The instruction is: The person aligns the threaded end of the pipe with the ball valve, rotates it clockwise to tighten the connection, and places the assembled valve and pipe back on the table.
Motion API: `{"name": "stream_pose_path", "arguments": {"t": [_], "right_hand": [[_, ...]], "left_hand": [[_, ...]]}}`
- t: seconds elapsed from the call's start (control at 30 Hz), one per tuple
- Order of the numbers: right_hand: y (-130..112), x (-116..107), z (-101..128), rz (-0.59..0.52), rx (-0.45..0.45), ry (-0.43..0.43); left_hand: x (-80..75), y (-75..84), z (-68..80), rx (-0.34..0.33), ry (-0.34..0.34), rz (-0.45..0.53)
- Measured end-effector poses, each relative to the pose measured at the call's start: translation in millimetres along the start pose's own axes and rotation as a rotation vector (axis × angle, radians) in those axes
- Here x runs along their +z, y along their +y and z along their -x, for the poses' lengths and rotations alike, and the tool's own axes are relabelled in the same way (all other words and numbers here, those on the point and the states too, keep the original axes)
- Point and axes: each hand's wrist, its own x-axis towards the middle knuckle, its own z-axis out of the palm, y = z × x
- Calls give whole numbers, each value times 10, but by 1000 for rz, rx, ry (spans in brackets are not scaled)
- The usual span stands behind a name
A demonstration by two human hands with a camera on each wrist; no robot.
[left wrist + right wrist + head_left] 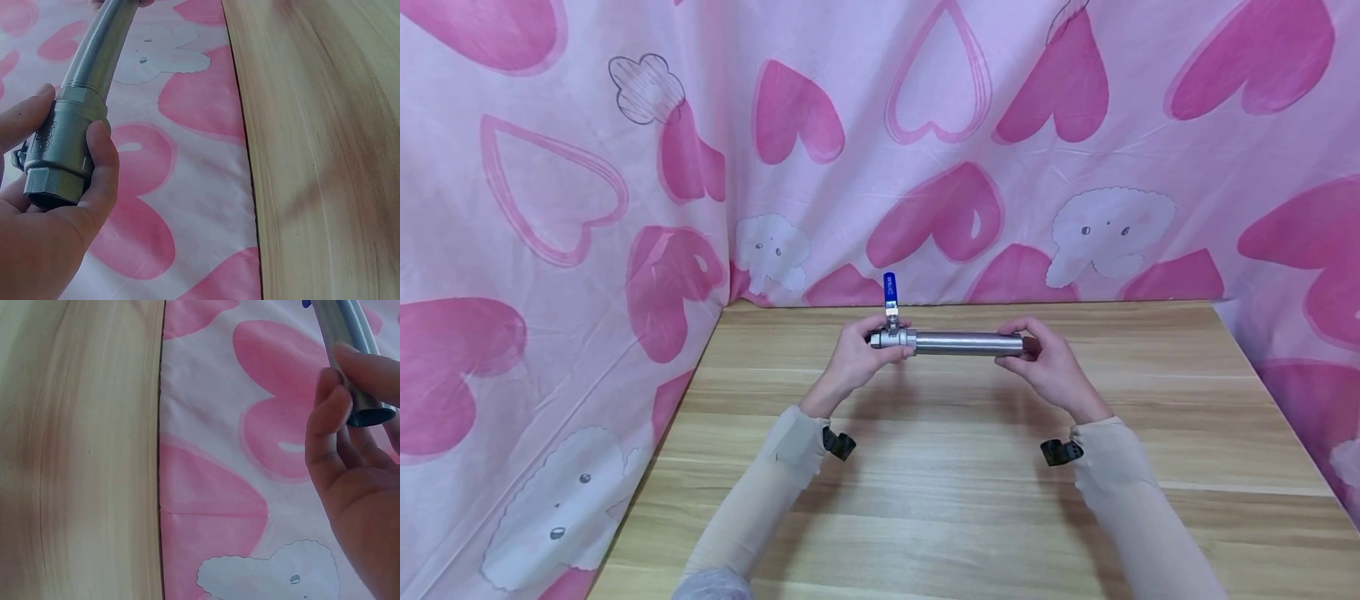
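A steel pipe (967,342) with a ball valve (891,337) screwed on its left end is held level above the wooden table (955,500). The valve's blue lever handle (889,286) points up. My left hand (857,354) grips the valve body (61,156), thumb and fingers curled round it. My right hand (1048,358) holds the pipe's open right end (362,406) between thumb and fingers. In the left wrist view the pipe (103,47) runs up out of frame.
Pink cloth with hearts (925,150) hangs behind the table and drapes down its left side (512,375). The table's back edge (970,303) lies just beyond the hands. Black wrist mounts (838,442) sit on both sleeves.
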Motion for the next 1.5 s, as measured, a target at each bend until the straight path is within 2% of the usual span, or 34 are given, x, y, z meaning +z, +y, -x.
{"name": "stream_pose_path", "arguments": {"t": [0.43,1.2,1.5], "right_hand": [[19,-29,7,64,-4,27],[33,-66,-8,48,14,5],[34,-86,-4,43,10,-16]], "left_hand": [[-11,8,7,13,-2,6],[-23,36,7,16,8,-9],[-24,48,6,-3,3,-8]]}}
